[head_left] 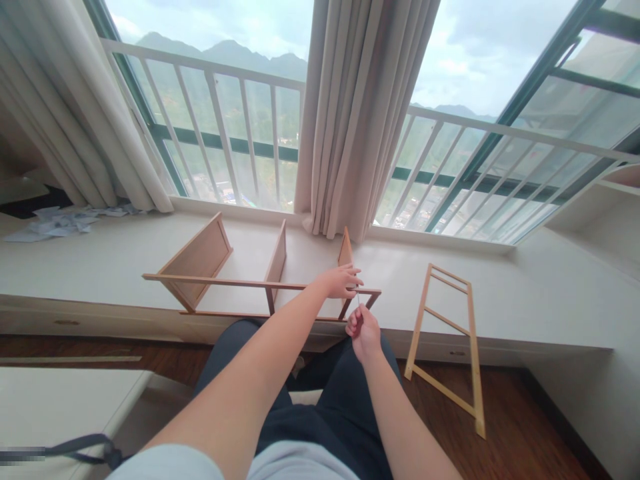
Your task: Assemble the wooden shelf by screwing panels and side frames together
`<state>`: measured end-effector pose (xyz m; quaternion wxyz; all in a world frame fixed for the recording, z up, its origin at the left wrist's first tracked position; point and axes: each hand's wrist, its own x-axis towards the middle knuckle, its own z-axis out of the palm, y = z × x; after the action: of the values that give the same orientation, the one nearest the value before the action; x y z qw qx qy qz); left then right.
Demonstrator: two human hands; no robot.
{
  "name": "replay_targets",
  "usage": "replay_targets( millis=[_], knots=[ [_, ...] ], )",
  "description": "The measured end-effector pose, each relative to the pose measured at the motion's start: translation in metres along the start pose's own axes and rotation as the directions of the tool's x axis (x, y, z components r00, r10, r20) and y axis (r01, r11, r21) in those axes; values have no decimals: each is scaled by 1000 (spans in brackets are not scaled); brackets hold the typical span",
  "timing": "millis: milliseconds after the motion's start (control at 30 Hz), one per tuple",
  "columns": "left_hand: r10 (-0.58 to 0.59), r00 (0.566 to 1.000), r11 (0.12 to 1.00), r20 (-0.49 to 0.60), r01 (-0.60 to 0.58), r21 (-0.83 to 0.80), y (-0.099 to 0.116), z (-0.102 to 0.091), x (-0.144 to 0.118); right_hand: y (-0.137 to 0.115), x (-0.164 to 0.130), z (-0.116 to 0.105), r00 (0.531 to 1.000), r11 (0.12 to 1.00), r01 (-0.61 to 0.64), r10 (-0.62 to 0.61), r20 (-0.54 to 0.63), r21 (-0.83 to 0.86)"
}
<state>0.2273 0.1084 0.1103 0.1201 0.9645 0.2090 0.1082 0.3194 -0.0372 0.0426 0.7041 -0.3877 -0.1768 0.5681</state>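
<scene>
A wooden shelf frame lies on its side along the white window ledge, with several panels standing between its long rails. My left hand rests at the frame's right end, fingers stretched out and apart near the right panel. Just below it, my right hand is closed around a thin metal tool, whose shaft points up to the frame's rail. The tool's lower end is hidden in my fist, and its exact kind cannot be made out.
A separate ladder-like wooden frame leans against the ledge at the right, its foot end over the floor. Crumpled white paper lies at the far left. Curtains and a white railing stand behind the ledge.
</scene>
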Motion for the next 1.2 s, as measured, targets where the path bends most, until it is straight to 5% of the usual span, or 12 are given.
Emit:
replay_targets(
  millis=[333,1200],
  knots=[
    [12,1000,1000,-12,-12,-1,1,-1,-1,-4,-7,2,974,940,-187,140,178,286],
    [-7,1000,1000,-1,7,-14,-1,0,0,-7,-9,0,972,960,-160,113,204,230]
  ],
)
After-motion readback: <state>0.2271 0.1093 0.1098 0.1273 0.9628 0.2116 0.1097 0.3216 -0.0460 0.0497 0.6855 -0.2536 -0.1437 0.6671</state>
